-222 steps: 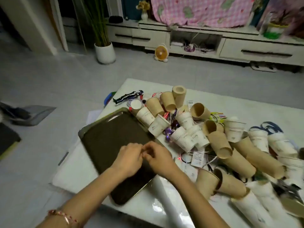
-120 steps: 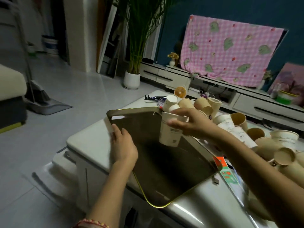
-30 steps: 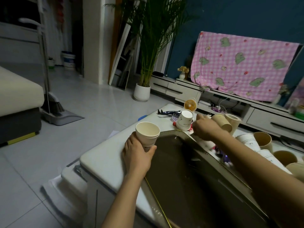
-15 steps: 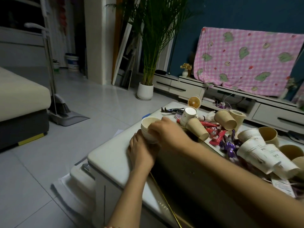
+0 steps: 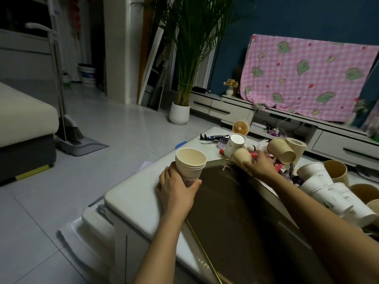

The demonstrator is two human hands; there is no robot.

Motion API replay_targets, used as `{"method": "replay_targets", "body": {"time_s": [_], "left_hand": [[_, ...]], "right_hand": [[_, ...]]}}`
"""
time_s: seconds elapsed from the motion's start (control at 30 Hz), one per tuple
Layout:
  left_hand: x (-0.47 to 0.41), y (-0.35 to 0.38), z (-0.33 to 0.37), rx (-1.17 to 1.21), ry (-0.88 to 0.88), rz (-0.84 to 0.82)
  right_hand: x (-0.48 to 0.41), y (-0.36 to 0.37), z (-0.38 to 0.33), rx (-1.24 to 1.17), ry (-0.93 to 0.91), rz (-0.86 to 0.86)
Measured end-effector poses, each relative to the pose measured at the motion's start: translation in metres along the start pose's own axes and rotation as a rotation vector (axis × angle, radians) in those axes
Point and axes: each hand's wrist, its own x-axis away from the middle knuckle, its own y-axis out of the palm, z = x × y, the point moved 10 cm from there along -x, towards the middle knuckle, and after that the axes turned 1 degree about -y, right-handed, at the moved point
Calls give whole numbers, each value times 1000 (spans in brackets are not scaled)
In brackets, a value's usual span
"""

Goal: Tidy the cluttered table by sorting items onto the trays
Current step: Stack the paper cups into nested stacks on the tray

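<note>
Left hand (image 5: 176, 189) wrapped around an upright stack of white cups (image 5: 190, 167) at the tray (image 5: 235, 201) corner on the desk (image 5: 133, 197), right hand (image 5: 259, 167) curled loosely over a tipped brown cup (image 5: 241, 157) at the tray's far rim, tray bare, more cups (image 5: 328, 189) heaped just beside it.

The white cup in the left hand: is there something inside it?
The white cup in the left hand shows several nested rims, so it is a stack, upright. The top cup's inside looks empty as far as visible; its bottom is hidden.
</note>
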Motion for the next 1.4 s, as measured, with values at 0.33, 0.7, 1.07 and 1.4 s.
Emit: {"method": "replay_targets", "body": {"time_s": [0.33,0.7,1.07,1.4], "left_hand": [[0,-1,1,-2,16,12],[3,-6,3,50,36,28],[2,-7,3,46,35,34],[2,-6,2,26,16,22]], "right_hand": [[12,-26,14,-150,120,171],[83,61,-38,-521,109,-265],[78,51,-38,-348,45,-254],[81,71,-74,-394,-116,-317]]}}
